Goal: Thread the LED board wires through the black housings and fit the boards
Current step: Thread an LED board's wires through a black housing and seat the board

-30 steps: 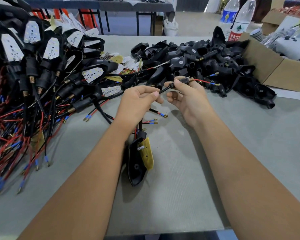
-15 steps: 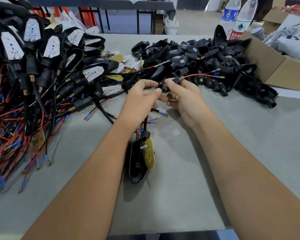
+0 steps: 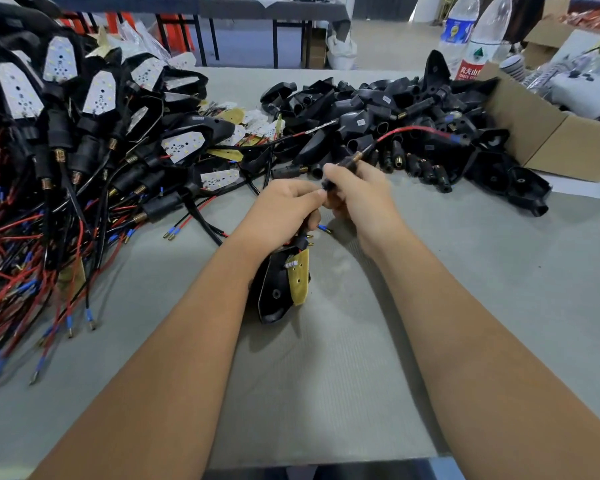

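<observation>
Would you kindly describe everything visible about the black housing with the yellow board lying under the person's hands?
The black housing is a glossy, plastic-looking shell, broad in the middle and tapering toward the viewer, with a small round hole in its floor. It lies open side up on the grey table, close beside the left forearm. A yellow LED board leans tilted along its right edge, not yet seated. From its far end a black stem and thin wires rise into the left hand, which grips them.

left hand (image 3: 284, 209) and right hand (image 3: 361, 199) pinching red wire (image 3: 413, 130), black housing (image 3: 278, 289) below
</observation>
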